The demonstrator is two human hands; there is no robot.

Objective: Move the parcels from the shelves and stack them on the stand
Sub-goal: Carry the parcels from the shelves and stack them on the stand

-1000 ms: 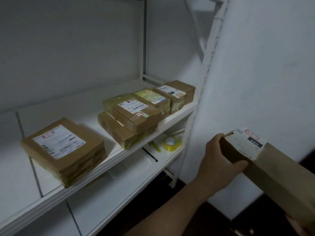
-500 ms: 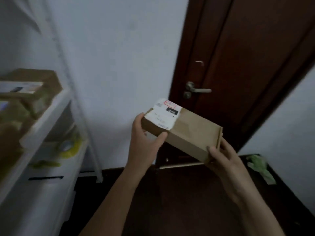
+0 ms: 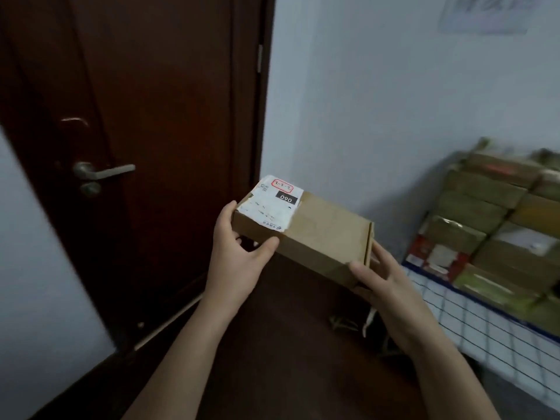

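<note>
Your view has swung right since the earlier frame. The shelves have left the picture, the door (image 3: 151,116) now fills the left side, and the stand (image 3: 472,316) has come into view at the right edge. The cardboard parcel (image 3: 318,234) remains carried between both hands, in the air and clear of every surface.

Grip noted. Your left hand (image 3: 239,253) clasps the labelled end, with the thumb laid on the near side face and the fingers wrapped round the end, mostly out of sight. Your right hand (image 3: 381,277) clasps the opposite end at its lower near corner, with the thumb on the near face and the fingers behind the flap edge. Both hands are clamped on the parcel; neither is free. The shipping label (image 3: 272,204) faces up.

Step in hand, by my reading: transport from shelves to stand, with the pick complete and the placing not yet begun. The parcel sits left of the stand and well apart from the stacked parcels (image 3: 485,207), which rise in several tiers against the wall (image 3: 363,101).

The next move calls for carrying the parcel further right, over the wire-mesh front of the stand, to a flat seat on the stack. The pile is blurred and cut by the frame edge, so I cannot tell where a level spot lies. Keep both hands on until the parcel rests square.
</note>
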